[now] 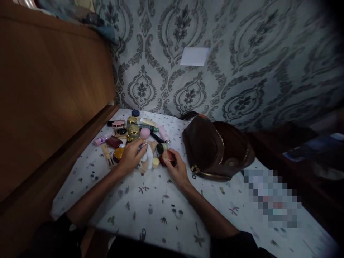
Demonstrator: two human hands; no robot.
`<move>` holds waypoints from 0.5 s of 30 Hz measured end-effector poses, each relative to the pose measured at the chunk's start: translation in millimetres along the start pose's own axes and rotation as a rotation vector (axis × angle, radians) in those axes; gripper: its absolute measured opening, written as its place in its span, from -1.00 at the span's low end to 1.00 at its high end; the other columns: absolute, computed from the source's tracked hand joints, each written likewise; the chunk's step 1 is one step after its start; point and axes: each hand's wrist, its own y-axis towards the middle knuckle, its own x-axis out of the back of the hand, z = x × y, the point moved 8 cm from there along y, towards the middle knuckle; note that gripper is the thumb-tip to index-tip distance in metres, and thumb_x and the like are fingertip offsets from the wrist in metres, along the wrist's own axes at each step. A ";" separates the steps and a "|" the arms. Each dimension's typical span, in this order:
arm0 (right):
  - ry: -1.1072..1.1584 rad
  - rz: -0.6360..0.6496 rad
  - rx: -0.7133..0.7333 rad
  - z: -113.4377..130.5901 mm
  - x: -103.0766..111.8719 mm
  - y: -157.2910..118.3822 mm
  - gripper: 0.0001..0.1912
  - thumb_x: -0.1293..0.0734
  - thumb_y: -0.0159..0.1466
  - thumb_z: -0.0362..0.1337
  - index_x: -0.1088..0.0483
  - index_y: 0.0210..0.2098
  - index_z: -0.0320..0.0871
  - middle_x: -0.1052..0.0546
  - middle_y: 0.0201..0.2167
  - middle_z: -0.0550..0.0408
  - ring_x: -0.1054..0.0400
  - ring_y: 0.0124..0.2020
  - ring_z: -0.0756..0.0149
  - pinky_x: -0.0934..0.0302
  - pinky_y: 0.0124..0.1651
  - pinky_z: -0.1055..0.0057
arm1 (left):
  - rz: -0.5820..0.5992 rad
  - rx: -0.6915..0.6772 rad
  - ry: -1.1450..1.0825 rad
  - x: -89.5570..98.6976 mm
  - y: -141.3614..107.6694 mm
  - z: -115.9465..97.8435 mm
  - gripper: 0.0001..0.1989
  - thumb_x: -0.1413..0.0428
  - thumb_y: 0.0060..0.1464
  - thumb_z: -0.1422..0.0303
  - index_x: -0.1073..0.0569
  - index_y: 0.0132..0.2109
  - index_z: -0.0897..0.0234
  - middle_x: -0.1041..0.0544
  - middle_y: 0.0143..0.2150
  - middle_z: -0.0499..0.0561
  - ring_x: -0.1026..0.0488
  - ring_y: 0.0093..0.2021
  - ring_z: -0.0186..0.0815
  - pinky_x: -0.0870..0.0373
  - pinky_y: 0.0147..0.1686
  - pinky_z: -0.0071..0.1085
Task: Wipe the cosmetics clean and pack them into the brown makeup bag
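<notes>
My left hand (pixel 132 154) is closed around a crumpled white cloth (pixel 147 157), over the front of a group of cosmetics. To its right, my right hand (pixel 177 169) has its fingers wrapped on a reddish-brown round container (pixel 168 155), low over the table. Between the hands lies a small pale yellow round pot (pixel 155 162). A dark-lidded jar (pixel 161 148) is just behind the reddish container. Left of my left hand is a gold-lidded jar (pixel 118 154). Gold-topped jars (pixel 133 132) and a pink round pot (pixel 145 133) stand farther back.
A brown leather bag (pixel 204 147) with its zip open stands to the right. The printed white tablecloth (pixel 150 211) covers the table. A wooden panel (pixel 59 86) borders the left, and a patterned wall (pixel 166 82) the back. A blurred-out patch (pixel 271 199) lies at the right.
</notes>
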 end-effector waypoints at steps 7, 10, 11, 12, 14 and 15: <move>0.657 -0.074 -0.255 -19.0 -0.8 -2.5 -0.42 -0.49 0.09 0.00 -0.38 0.03 -0.06 -0.57 -0.07 0.04 -0.43 -0.02 0.16 -0.27 0.11 0.17 | -0.065 0.092 -0.128 -46.0 7.4 -17.7 -0.81 0.04 0.28 0.30 -0.44 -0.18 0.25 -0.52 -0.32 -0.03 -0.45 -0.31 -0.29 -0.34 -0.25 -0.39; 0.912 -0.032 -0.340 -18.6 -11.6 -8.3 -0.43 -0.52 0.05 -0.06 -0.41 0.03 0.00 -0.58 -0.10 0.10 -0.45 -0.09 0.22 -0.32 0.02 0.26 | -0.039 0.064 -0.138 -80.1 3.2 -29.1 -0.77 0.06 0.30 0.32 -0.43 -0.03 0.25 -0.55 -0.08 0.10 -0.46 -0.03 -0.17 -0.35 0.00 -0.24; 0.976 -0.009 -0.359 -17.2 -14.7 -9.9 -0.46 -0.53 0.05 -0.08 -0.44 0.01 0.01 -0.58 -0.07 0.12 -0.45 -0.09 0.24 -0.32 0.01 0.29 | -0.016 0.058 -0.137 -90.3 1.6 -32.1 -0.75 0.08 0.31 0.32 -0.42 0.01 0.25 -0.54 -0.02 0.13 -0.44 0.03 -0.15 -0.34 0.06 -0.20; 1.028 0.009 -0.374 -15.5 -16.8 -11.2 -0.50 -0.53 0.06 -0.09 -0.47 -0.02 0.02 -0.57 -0.04 0.13 -0.45 -0.07 0.26 -0.31 0.02 0.32 | 0.002 0.057 -0.134 -98.3 -0.1 -34.0 -0.73 0.11 0.32 0.33 -0.41 0.03 0.25 -0.52 0.02 0.14 -0.42 0.07 -0.14 -0.32 0.10 -0.17; 1.098 0.017 -0.391 -12.7 -17.9 -12.5 -0.58 -0.53 0.06 -0.09 -0.52 -0.09 0.04 -0.55 0.02 0.17 -0.42 -0.02 0.30 -0.28 0.06 0.38 | 0.028 0.064 -0.129 -107.6 -2.6 -35.6 -0.72 0.14 0.34 0.34 -0.41 0.03 0.23 -0.52 0.01 0.14 -0.42 0.08 -0.14 -0.31 0.12 -0.14; 1.119 0.016 -0.396 -11.3 -17.7 -12.6 -0.60 -0.54 0.05 -0.10 -0.53 -0.11 0.04 -0.55 0.02 0.19 -0.41 0.00 0.32 -0.26 0.08 0.41 | 0.030 0.066 -0.128 -108.9 -3.4 -35.7 -0.72 0.15 0.34 0.34 -0.41 0.02 0.23 -0.52 -0.01 0.14 -0.42 0.08 -0.14 -0.32 0.12 -0.14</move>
